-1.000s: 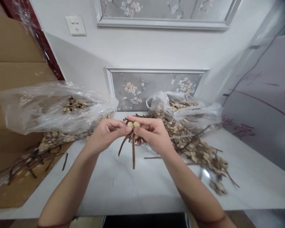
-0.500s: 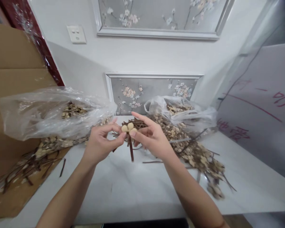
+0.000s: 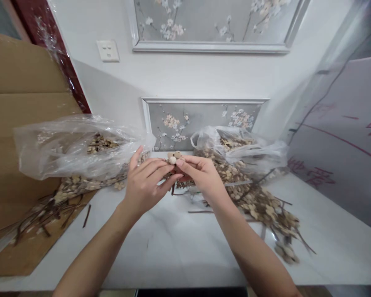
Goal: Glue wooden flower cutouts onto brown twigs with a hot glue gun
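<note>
Red handwritten Chinese characters (image 3: 320,176) (one apparently 爱, others unclear) on the pale panel (image 3: 355,93) at right

A bare left hand (image 3: 142,192) and a bare right hand (image 3: 205,175) are shown.
Slim, smooth fingers (image 3: 153,168) are seen, and small bumps are made by the knuckles (image 3: 155,192) on the left hand. The left wrist (image 3: 128,211) and the right wrist (image 3: 218,197) are left bare too, and are thin. The left arm (image 3: 100,243) and the right arm (image 3: 243,235) are bare, round and wider farther down, until they are cut off by the bottom edge. The nails are too small to be told clearly.
</note>
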`<move>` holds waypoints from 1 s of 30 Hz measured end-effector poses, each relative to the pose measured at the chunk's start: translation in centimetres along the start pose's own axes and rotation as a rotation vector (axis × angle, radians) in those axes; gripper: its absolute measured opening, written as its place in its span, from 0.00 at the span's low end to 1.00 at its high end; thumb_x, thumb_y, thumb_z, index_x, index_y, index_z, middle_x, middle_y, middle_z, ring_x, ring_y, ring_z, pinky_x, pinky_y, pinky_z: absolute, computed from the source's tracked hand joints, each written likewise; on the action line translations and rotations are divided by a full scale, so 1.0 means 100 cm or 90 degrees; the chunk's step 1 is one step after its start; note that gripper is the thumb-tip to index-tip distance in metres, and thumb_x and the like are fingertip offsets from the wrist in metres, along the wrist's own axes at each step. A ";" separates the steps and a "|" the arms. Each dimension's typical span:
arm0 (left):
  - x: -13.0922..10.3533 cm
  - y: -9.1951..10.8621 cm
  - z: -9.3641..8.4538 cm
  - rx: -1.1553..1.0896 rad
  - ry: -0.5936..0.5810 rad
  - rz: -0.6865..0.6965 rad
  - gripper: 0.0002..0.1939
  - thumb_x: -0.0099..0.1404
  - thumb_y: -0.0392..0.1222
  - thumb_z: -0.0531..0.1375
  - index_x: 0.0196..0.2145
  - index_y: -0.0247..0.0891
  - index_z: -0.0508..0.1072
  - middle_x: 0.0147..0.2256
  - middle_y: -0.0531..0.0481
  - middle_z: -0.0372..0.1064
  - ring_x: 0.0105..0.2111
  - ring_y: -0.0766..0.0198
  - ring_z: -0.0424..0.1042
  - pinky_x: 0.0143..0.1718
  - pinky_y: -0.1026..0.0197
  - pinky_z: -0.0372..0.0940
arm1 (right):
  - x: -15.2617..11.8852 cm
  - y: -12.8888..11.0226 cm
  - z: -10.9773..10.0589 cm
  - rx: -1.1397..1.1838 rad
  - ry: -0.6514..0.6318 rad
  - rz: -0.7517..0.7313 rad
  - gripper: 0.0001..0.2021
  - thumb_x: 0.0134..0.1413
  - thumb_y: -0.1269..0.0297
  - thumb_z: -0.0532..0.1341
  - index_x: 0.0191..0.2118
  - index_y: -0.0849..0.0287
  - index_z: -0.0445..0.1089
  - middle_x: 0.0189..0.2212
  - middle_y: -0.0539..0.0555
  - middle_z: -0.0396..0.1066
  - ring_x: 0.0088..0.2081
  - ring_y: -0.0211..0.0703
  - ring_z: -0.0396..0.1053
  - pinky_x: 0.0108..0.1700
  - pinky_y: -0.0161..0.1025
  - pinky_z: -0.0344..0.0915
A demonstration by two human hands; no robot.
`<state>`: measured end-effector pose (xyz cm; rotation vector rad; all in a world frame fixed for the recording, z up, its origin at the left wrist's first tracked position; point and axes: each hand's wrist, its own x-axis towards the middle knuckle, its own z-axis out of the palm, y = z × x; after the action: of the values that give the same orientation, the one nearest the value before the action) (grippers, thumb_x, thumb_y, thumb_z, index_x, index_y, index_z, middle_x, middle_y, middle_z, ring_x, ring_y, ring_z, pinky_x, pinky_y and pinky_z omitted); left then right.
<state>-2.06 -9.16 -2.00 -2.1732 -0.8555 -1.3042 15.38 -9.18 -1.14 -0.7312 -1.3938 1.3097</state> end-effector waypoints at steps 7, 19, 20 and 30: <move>0.004 0.000 -0.007 -0.248 0.077 -0.240 0.07 0.67 0.42 0.58 0.34 0.41 0.76 0.35 0.49 0.76 0.37 0.60 0.74 0.53 0.52 0.64 | -0.002 -0.009 -0.006 0.025 -0.011 -0.001 0.18 0.50 0.53 0.68 0.42 0.59 0.79 0.35 0.55 0.77 0.35 0.40 0.74 0.34 0.34 0.71; 0.006 -0.011 0.001 -0.688 0.002 -0.504 0.19 0.69 0.47 0.51 0.21 0.41 0.56 0.20 0.57 0.50 0.17 0.67 0.60 0.30 0.58 0.65 | 0.000 -0.008 -0.007 0.074 -0.026 -0.010 0.15 0.50 0.57 0.69 0.43 0.58 0.79 0.36 0.53 0.78 0.33 0.36 0.74 0.35 0.32 0.71; 0.007 -0.010 0.000 -0.684 -0.009 -0.507 0.20 0.69 0.47 0.51 0.21 0.41 0.55 0.19 0.58 0.48 0.16 0.68 0.59 0.28 0.59 0.64 | -0.001 -0.009 -0.007 0.088 -0.042 -0.010 0.14 0.50 0.59 0.69 0.42 0.58 0.79 0.36 0.53 0.78 0.34 0.36 0.74 0.36 0.33 0.71; 0.008 -0.008 -0.010 -0.648 -0.187 -0.432 0.15 0.67 0.52 0.58 0.35 0.37 0.73 0.31 0.50 0.69 0.32 0.64 0.69 0.34 0.62 0.65 | -0.003 -0.011 -0.013 0.085 -0.054 0.060 0.33 0.44 0.64 0.73 0.58 0.60 0.68 0.26 0.49 0.77 0.27 0.35 0.72 0.37 0.36 0.70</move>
<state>-2.93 -9.00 -0.80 -3.0405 -1.3117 -2.1110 16.89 -9.33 -0.38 -0.6646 -1.3376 1.5075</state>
